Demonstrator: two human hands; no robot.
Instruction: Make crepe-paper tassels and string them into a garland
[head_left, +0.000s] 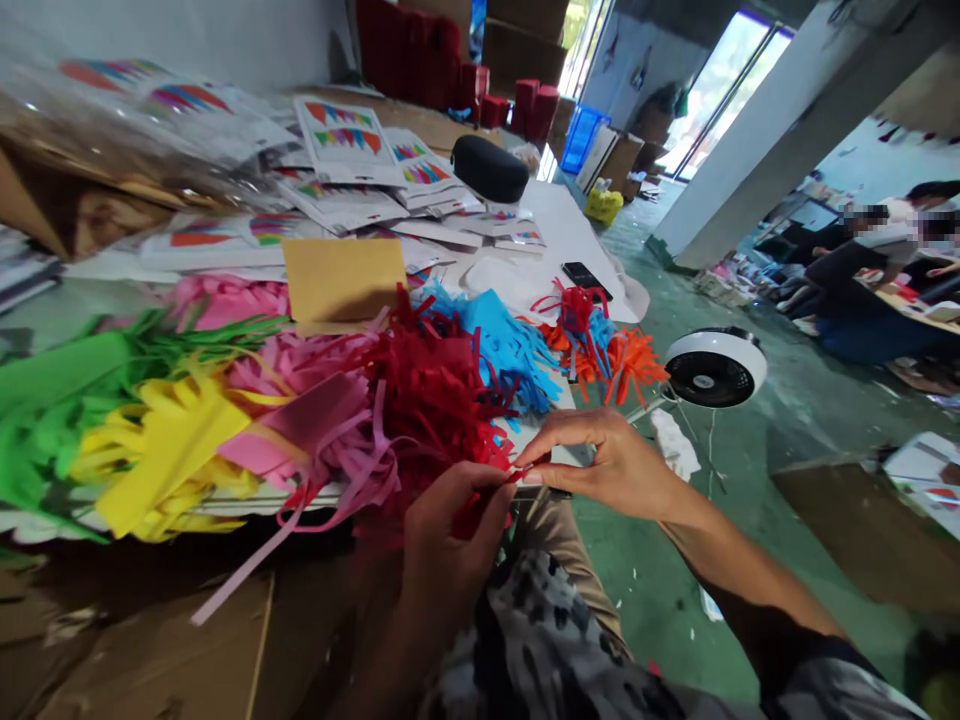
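Observation:
My left hand and my right hand meet at the near table edge, thumbs and forefingers pinched together. Between the fingertips is a small red strip, held from both sides; its exact shape is mostly covered by the fingers. Right behind them lies a heap of dark red fringed tassels. Blue tassels sit beyond it. Left of the red heap are pink tassels, yellow tassels and green tassels. One pale pink strip hangs over the edge.
A mixed red, blue and orange tassel bunch lies at the table's right corner. Behind are a tan card, printed packages, a black case and a phone. A round fan stands at right. Other people sit far right.

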